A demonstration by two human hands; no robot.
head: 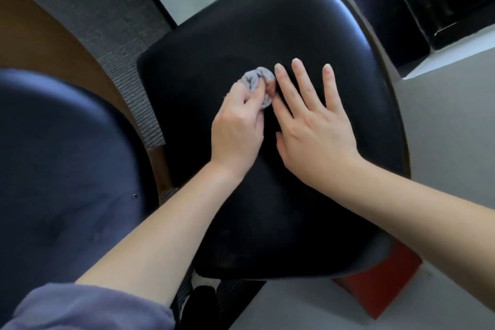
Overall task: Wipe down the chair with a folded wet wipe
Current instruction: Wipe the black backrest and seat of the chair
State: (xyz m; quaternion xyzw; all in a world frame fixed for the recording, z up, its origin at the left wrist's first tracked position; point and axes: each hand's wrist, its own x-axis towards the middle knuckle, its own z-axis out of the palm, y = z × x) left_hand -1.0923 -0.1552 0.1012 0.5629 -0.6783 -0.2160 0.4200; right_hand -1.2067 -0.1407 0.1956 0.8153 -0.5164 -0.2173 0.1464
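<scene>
Sleeve [88, 308] clear at lower left, your left hand [235, 126] pinches the wet wipe [254, 79] mid-frame; right hand [313, 126], fingers [302, 80] spread, likely steadies the chair [267, 21].

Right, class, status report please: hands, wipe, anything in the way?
Left hand grips bunched wet wipe on black chair seat. Right hand flat, open, on seat beside it. Blue chair close alongside, not blocking.

The single head-worn wide-angle camera looked steeply down and forward from close above the black chair seat [267, 35], with floor [444, 126] showing beyond its edges.
</scene>
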